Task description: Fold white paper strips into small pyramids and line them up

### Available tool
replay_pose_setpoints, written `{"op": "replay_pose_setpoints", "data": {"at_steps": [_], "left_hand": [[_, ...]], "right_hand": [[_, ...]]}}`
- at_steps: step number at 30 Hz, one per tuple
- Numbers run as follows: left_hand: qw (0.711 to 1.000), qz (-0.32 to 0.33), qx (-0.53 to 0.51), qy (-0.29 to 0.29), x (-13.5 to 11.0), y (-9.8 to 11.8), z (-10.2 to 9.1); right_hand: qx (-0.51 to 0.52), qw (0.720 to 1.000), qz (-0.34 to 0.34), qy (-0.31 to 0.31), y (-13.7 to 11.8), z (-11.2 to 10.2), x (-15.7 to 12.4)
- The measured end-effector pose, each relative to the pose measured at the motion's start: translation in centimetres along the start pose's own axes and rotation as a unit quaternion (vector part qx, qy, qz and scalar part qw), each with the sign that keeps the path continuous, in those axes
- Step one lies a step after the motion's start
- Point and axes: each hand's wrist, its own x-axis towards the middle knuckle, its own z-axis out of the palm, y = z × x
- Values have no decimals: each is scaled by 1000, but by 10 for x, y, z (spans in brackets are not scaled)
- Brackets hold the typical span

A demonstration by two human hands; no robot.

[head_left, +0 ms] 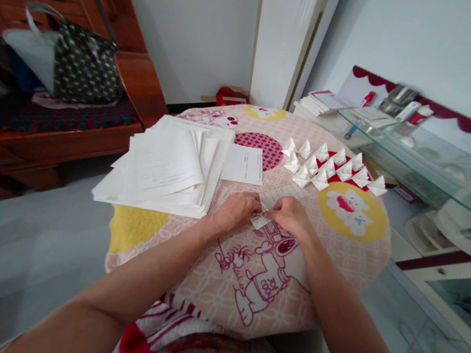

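Both hands meet over the middle of the round table, working on a small folded piece of paper [260, 221]. My left hand [240, 208] pinches its left side, fingers closed. From the right, my right hand [289, 214] has its fingers closed on the same paper. Behind the hands lies a flat strip of paper [283, 195]; whether it joins the folded piece I cannot tell. Several folded paper boats [320, 178] stand in rows at the back right. Left of the hands is a stack of paper sheets [160, 167], with a smaller printed sheet [244, 164] beside it.
A patterned cloth [207, 292] covers the table. To the right, a glass shelf [434, 174] holds cups and papers. A wooden bench [134, 78] with a dotted bag [85, 64] stands at the left. A white upright cabinet [283, 40] is behind the table.
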Motion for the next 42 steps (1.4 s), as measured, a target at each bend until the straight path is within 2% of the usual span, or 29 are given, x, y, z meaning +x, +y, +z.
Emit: {"op": "replay_pose_setpoints", "data": {"at_steps": [4,10,12,16,20,27,37,42], "left_hand": [[1000,-1,2,-1,0,0,1],[1000,-5,-26,16,1,-3,4],[999,-12,-43,26,1,-5,5],[995,-23,-85,47,1,-6,4],[991,-44,-105,65,1,-3,2],[983,-117,-120,81,8,3,7],[963,-130,-223,82,10,-10,11],[949,-109,-289,59,8,-22,12]], "right_hand": [[-26,1000,-5,-7,-2,1,3],[95,992,29,-78,9,0,4],[78,995,30,-47,8,1,3],[-19,1000,-3,16,-1,2,1],[-63,998,-12,13,-4,2,1],[-93,995,-16,32,-5,3,0],[-96,994,-18,40,-5,3,-2],[-91,995,-14,41,-6,3,-3]]}}
